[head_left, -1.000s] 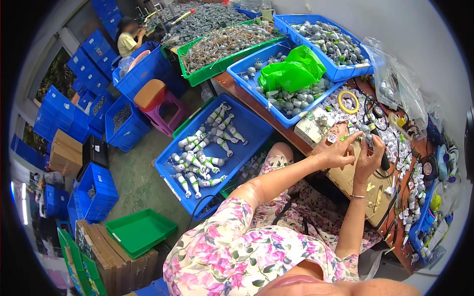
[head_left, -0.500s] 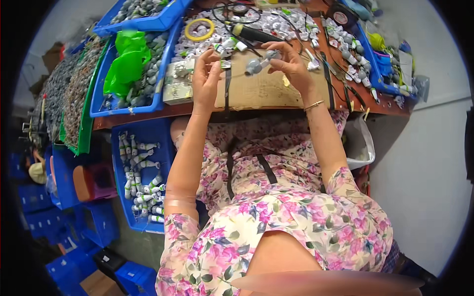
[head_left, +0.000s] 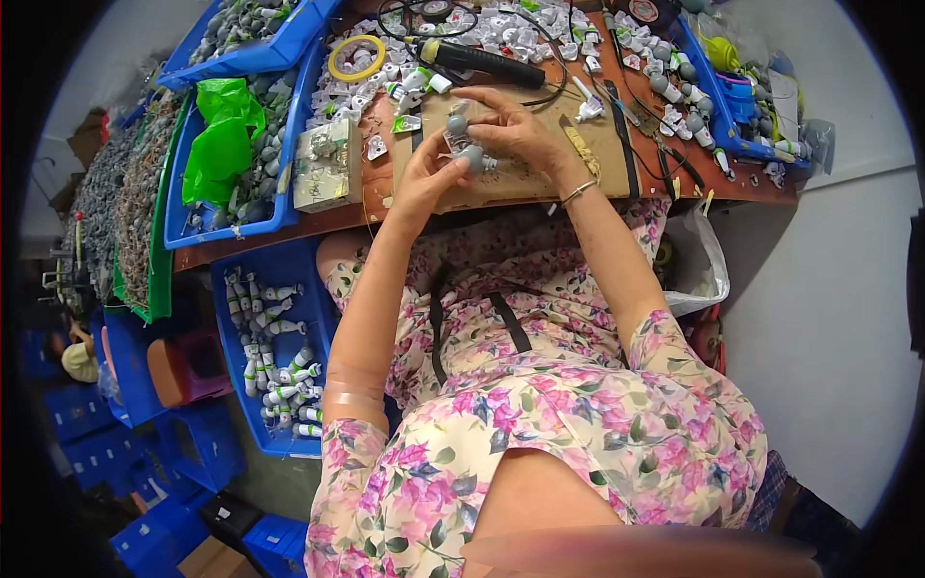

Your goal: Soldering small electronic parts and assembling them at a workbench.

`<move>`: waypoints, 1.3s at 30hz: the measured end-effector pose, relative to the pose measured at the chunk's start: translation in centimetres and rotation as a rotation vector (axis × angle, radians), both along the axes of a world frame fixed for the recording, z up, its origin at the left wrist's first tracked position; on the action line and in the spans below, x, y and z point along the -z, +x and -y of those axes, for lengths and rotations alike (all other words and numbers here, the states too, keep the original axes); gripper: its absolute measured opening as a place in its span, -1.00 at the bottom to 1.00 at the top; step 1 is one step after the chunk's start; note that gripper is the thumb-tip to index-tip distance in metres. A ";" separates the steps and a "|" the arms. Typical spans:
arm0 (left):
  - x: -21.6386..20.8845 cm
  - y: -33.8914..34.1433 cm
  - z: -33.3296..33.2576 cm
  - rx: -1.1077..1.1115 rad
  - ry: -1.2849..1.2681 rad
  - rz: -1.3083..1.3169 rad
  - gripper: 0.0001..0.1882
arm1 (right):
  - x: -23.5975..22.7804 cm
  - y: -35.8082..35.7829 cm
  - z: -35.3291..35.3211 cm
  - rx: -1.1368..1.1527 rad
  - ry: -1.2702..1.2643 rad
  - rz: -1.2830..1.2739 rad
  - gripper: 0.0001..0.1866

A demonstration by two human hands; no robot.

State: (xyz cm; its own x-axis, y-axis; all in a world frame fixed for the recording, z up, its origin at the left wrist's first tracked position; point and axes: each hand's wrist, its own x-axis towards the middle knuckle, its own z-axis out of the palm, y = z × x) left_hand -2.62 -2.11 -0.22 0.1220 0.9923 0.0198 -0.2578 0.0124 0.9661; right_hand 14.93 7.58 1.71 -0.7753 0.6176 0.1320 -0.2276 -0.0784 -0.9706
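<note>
Looks down from the head, above and behind the fingers [head_left: 493, 100].
Faces the worktop [head_left: 752, 188] beneath the fingers; near enough to catch the floral dress [head_left: 540, 414] behind them, spreads fisheye-wide to the wall [head_left: 800, 289] right of them.

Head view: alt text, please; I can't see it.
The left hand and right hand hold a grey-and-white toy part over a cardboard sheet. Beyond lie a black cylindrical tool, a yellow ring and scattered white pieces; left, a green plastic bag lies in a blue bin.
</note>
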 end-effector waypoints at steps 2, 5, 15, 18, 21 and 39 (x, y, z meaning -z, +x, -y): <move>0.4 0.0 -0.2 -0.050 -0.031 0.014 -0.41 | 0.9 0.0 0.2 0.237 0.086 0.073 -0.51; 1.1 -0.1 -0.2 -0.150 -0.027 0.054 -0.48 | 1.8 0.6 1.0 0.313 0.006 0.324 -0.57; 1.8 -0.3 -0.3 -0.125 -0.058 0.109 -0.60 | 1.5 0.0 5.3 0.330 0.557 0.478 -0.49; 1.7 -0.3 -0.1 -0.131 -0.042 0.080 -0.57 | 2.1 -0.3 5.6 0.359 0.531 0.447 -0.49; 1.6 -0.3 0.3 -0.141 0.005 0.072 -0.53 | 2.0 -0.6 6.2 0.379 0.523 0.457 -0.50; 0.6 -0.5 0.1 -0.054 -0.032 -0.239 -0.43 | 0.8 5.2 3.3 0.375 0.503 0.455 -0.72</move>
